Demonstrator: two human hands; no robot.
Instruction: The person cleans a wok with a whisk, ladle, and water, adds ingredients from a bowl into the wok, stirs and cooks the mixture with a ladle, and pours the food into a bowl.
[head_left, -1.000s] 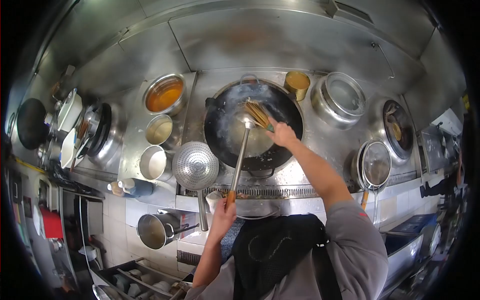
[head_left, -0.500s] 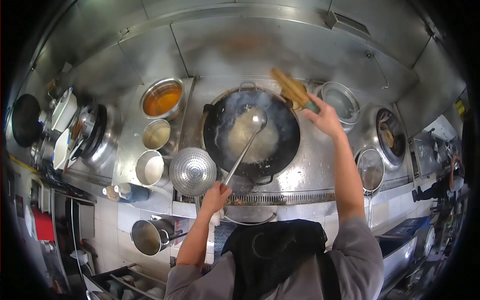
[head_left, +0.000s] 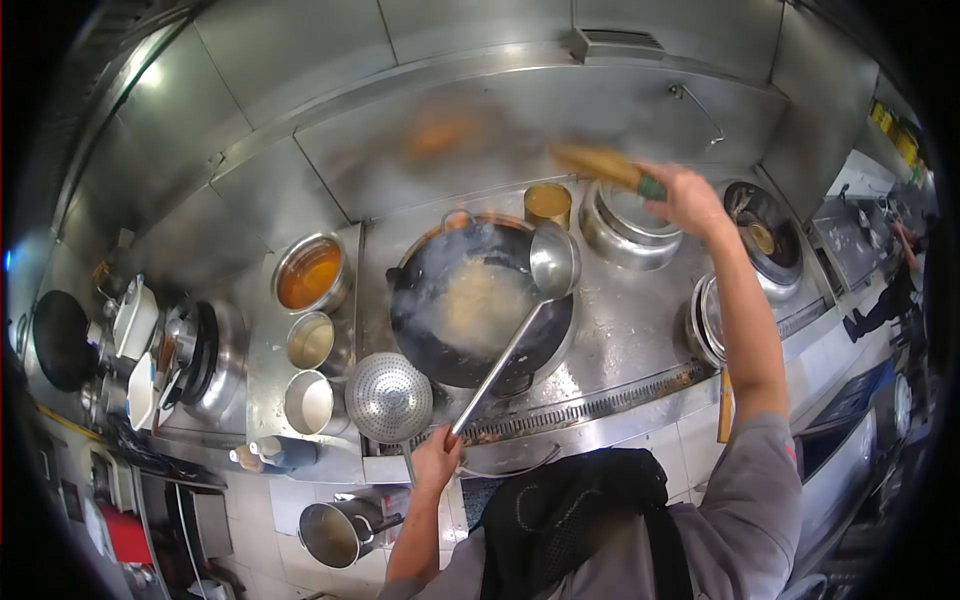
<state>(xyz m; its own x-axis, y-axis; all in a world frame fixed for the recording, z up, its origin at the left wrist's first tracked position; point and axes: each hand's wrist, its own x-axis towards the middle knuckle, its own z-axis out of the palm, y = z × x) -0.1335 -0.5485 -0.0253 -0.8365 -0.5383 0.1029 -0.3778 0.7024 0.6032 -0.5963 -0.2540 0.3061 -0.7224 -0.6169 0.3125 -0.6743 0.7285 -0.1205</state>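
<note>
Steam (head_left: pixel 425 298) partly veils the food (head_left: pixel 480 305), and the brush (head_left: pixel 598 166) is blurred.

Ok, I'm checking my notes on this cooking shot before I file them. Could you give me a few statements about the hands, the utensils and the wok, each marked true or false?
1. The left hand holds the ladle. True.
2. The perforated strainer lies to the left of the wok. True.
3. The right hand is dipping the brush into the wok. False: the brush is raised, outside the wok.
4. The contents of the wok are bright orange. False: they look pale; the orange liquid is in a steel bowl to the left.
</note>
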